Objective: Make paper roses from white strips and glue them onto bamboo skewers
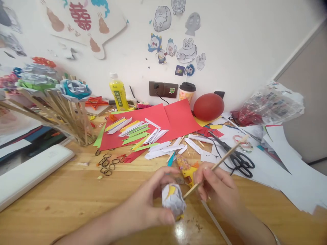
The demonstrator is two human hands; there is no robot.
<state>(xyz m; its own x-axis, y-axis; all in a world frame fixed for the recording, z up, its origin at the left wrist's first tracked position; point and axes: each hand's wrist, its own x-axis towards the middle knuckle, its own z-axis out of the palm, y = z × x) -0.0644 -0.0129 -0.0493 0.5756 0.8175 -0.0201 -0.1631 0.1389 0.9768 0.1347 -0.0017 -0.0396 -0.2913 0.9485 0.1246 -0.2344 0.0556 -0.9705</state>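
Note:
Fingers of my left hand (153,200) curl around a crumpled white paper flower (173,200) with yellow bits, low in the centre. My right hand (217,183) pinches a thin wooden stick (224,157) that slants from upper right down to the flower; its lower tip is at the flower's right side, and whether it enters the paper is unclear. Just behind both hands lies a yellow glue gun (188,173), partly covered by the fingers.
Folded paper strips (138,132) lie on red sheets (178,117). Black scissors (236,156), white paper and a red balloon (208,107) are on the right. Paper flowers on sticks (74,89), a yellow bottle (119,93), rubber bands (105,162) and a white case (33,173) are left.

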